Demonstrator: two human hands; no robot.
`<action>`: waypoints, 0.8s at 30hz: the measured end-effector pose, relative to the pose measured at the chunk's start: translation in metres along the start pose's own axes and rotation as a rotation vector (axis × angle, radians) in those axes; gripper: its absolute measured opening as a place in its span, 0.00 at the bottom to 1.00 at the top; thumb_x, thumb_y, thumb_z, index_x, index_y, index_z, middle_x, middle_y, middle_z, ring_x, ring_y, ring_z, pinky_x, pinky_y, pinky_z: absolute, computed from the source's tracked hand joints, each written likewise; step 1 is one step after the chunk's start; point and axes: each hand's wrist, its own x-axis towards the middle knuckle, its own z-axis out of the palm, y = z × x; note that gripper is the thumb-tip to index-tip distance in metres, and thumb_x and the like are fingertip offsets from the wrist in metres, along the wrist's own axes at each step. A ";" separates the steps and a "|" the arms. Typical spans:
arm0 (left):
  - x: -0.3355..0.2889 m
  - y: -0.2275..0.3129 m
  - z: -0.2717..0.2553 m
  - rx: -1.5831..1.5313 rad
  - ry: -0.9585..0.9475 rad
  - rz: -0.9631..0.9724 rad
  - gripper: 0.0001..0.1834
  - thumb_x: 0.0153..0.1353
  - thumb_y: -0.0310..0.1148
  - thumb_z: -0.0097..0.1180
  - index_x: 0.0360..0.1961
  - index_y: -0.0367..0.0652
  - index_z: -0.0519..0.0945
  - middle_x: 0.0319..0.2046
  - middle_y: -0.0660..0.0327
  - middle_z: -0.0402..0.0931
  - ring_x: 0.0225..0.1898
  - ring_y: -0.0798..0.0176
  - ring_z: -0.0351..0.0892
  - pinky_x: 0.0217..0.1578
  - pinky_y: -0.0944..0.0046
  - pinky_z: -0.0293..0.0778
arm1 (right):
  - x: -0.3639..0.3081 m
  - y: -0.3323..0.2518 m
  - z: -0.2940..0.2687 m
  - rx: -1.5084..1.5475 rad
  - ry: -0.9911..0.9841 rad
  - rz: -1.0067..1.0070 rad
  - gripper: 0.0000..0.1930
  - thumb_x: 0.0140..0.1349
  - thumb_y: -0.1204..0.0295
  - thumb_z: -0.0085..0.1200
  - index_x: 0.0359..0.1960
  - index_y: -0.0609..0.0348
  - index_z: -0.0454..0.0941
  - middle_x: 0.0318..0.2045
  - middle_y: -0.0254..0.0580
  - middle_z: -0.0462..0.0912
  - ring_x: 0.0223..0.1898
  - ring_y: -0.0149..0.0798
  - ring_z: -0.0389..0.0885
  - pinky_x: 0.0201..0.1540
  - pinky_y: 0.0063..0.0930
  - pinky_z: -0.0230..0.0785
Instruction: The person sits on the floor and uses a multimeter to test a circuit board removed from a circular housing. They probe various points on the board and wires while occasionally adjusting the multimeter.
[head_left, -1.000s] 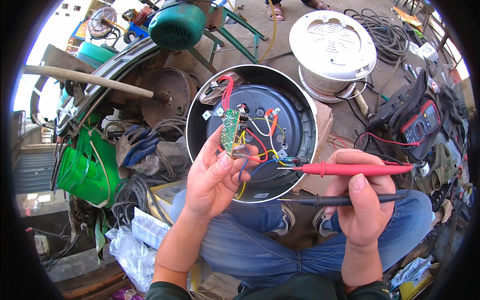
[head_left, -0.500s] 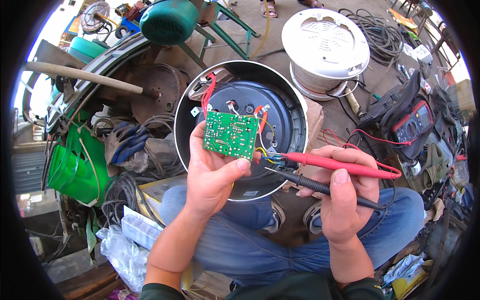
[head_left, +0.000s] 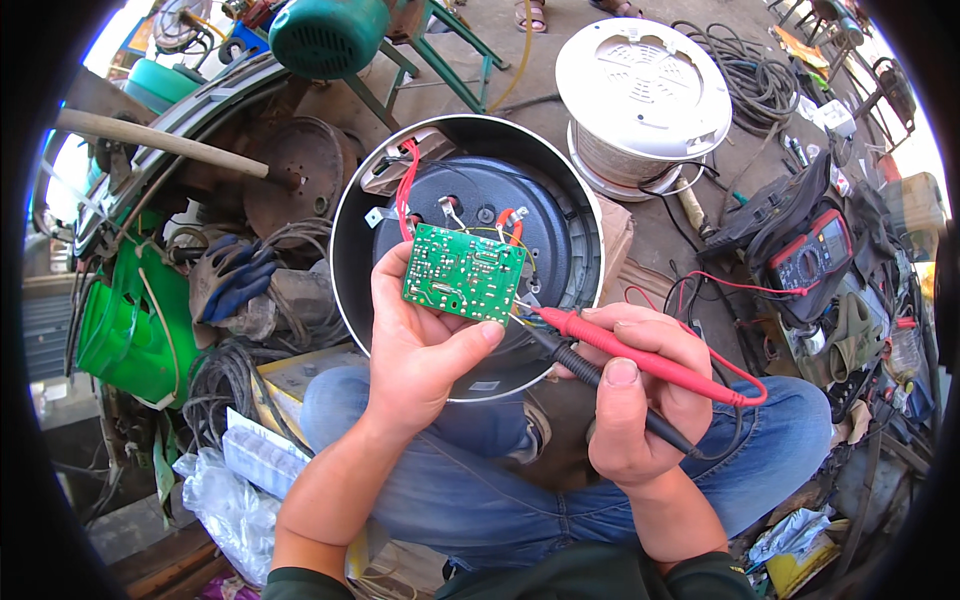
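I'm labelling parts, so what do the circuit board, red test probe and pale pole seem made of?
Circuit board: probably resin laminate, seemingly glossy green with silvery solder dots. Red test probe: likely moulded plastic, smooth, evenly coloured. Pale pole: apparently bare wood, matt tan.

Circuit board (head_left: 466, 275) in left grip (head_left: 415, 350): glossy, solder-beaded. Red probe (head_left: 670, 374) in right grip (head_left: 635, 425): smooth plastic. Jeans (head_left: 470, 490) below both: matt denim.

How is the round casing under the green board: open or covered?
Open: red wires and a dark round part show uncovered inside the casing.
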 end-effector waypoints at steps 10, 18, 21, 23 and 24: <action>0.001 -0.003 -0.001 -0.001 -0.007 0.022 0.45 0.53 0.12 0.62 0.68 0.41 0.50 0.58 0.53 0.66 0.56 0.56 0.75 0.53 0.54 0.80 | -0.001 0.001 0.001 0.016 0.021 0.033 0.13 0.61 0.84 0.52 0.47 0.73 0.73 0.43 0.59 0.82 0.44 0.47 0.82 0.49 0.36 0.76; 0.000 -0.002 0.000 0.007 0.011 0.007 0.45 0.53 0.13 0.62 0.68 0.41 0.51 0.57 0.53 0.67 0.55 0.56 0.76 0.51 0.56 0.82 | -0.003 0.002 0.003 0.021 0.032 0.051 0.13 0.60 0.84 0.52 0.47 0.73 0.74 0.43 0.58 0.83 0.43 0.48 0.84 0.49 0.37 0.77; -0.001 0.001 -0.003 0.006 0.013 0.001 0.44 0.53 0.13 0.62 0.68 0.42 0.51 0.57 0.53 0.67 0.55 0.55 0.77 0.51 0.56 0.82 | -0.003 0.001 0.005 0.013 0.019 0.045 0.13 0.60 0.84 0.52 0.47 0.72 0.74 0.43 0.58 0.83 0.43 0.48 0.84 0.49 0.37 0.78; -0.001 0.001 -0.005 0.006 0.014 -0.001 0.44 0.53 0.13 0.61 0.67 0.42 0.51 0.57 0.53 0.67 0.54 0.55 0.77 0.51 0.56 0.82 | -0.003 0.001 0.007 0.023 0.018 0.043 0.13 0.60 0.84 0.53 0.47 0.72 0.74 0.43 0.59 0.83 0.44 0.48 0.84 0.49 0.37 0.78; 0.000 0.001 -0.006 0.007 0.014 0.000 0.44 0.53 0.12 0.61 0.67 0.42 0.51 0.57 0.53 0.67 0.54 0.55 0.77 0.51 0.56 0.82 | -0.003 0.001 0.008 0.038 0.020 0.050 0.13 0.60 0.84 0.53 0.47 0.72 0.74 0.43 0.59 0.83 0.44 0.48 0.84 0.49 0.37 0.78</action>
